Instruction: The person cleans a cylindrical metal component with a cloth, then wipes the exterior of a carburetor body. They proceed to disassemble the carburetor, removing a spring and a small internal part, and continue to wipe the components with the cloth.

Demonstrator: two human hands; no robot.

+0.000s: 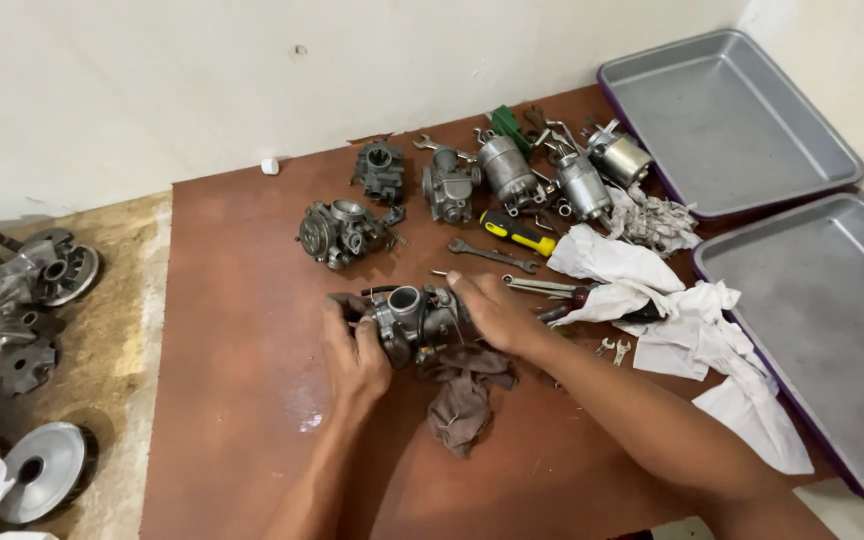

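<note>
**benchrat:** Brown board (252, 400) on the floor, one person working over it with both hands on a single grey metal carburetor (414, 322) near the middle. Left hand (354, 345) is wrapped round its left side, fingers curled and pressed together. Right hand (492, 312) lies over the right side, fingers closed against the body. It sits just above a crumpled dark rag (462, 395), can't tell if it's touching.

**two_stroke_tom:** How many other carbs do you count?

**benchrat:** Three more loose ones farther back: one (340, 232) to the left, one darker (380, 170) behind it, one (448, 186) to the right of that. So four with the held one. Past those, three silvery cylindrical units (508, 170) (584, 187) (620, 158) in a row toward the far right.

**two_stroke_tom:** Tools?

**benchrat:** One yellow-handled screwdriver (518, 232), one open-ended wrench (492, 256) just near of it, another wrench (442, 147) at the far edge. Two tiny spanners (612, 348) by the white rags (692, 330). More bits are under the cloth, too hidden to count.

**two_stroke_tom:** And the trays?

**benchrat:** Two grey metal trays, one far right (732, 120), one nearer (822, 330), nothing in the visible parts. Off the board on the left, a few clutch-type parts (62, 272) and one round pulley disc (42, 470), some partly bagged, so no firm count.
</note>
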